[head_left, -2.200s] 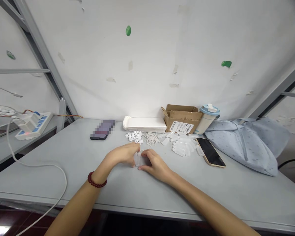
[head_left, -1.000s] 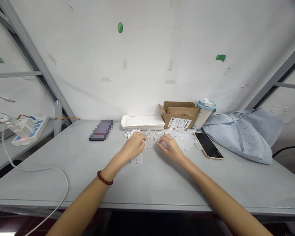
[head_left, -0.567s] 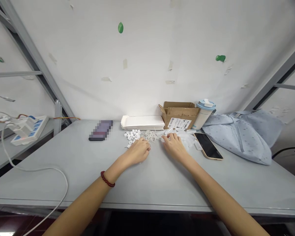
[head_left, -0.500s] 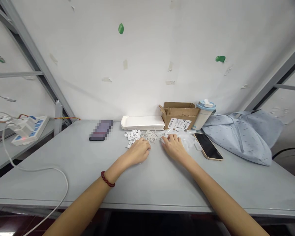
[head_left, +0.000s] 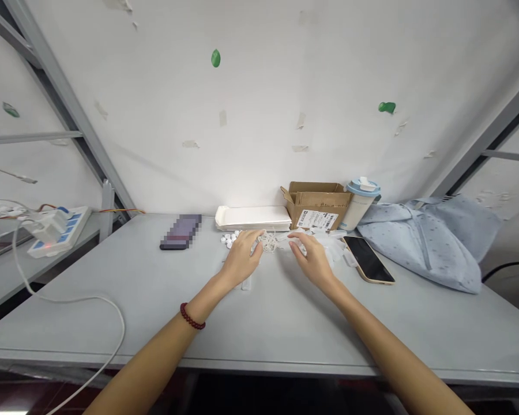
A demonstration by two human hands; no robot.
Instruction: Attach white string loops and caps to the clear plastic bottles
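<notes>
My left hand (head_left: 241,259) hovers at the pile of thin white strings (head_left: 269,242), thumb and fingers apart, nothing visible between them. Behind its wrist side, small white caps (head_left: 230,238) lie in a heap, partly hidden by the hand. A small clear plastic piece (head_left: 246,283) rests on the table just under this hand. My right hand (head_left: 315,259) is on the other side of the strings, its fingers curved and parted from the thumb, holding nothing I can see. Beside it spread several clear plastic pieces (head_left: 336,249), some covered by the hand.
Along the wall stand a stack of white flat boxes (head_left: 255,215), an open cardboard box (head_left: 318,208) and a lidded cup (head_left: 358,207). A phone (head_left: 369,260) and blue cloth (head_left: 424,242) lie right. Left are a dark phone (head_left: 179,233), a power strip (head_left: 64,233) and a white cable (head_left: 116,314).
Both hands have lifted slightly and their fingers have spread. My left hand has uncovered the small clear piece on the table. The view has shifted a little.
</notes>
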